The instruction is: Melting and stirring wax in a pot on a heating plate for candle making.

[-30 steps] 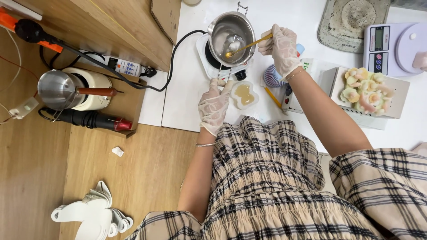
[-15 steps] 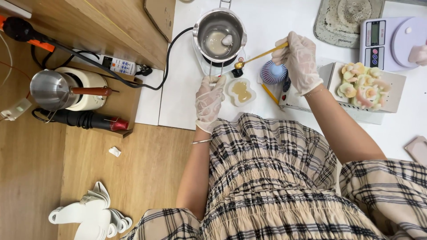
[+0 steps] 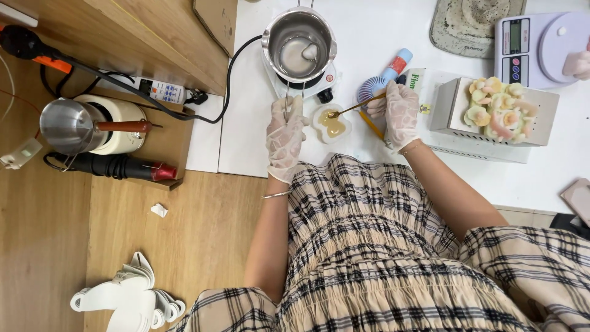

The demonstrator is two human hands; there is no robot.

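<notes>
Since the earlier frame, the gloved right hand (image 3: pixel 399 115) has carried its long gold-coloured spoon (image 3: pixel 355 108) down from the steel pot, so the bowl now sits over the small white flower-shaped mould (image 3: pixel 332 123) holding amber liquid. The right fingers are closed in a pinch on the spoon's handle. The gloved left hand (image 3: pixel 286 136) lies just left of the mould, closed around the wire handle of the round steel melting pot (image 3: pixel 299 43), which rests on a small white burner above the mould. The step in hand looks like spooning melted wax into the mould. The next move calls for a slow, level tip, keeping drips inside the rim.
</notes>
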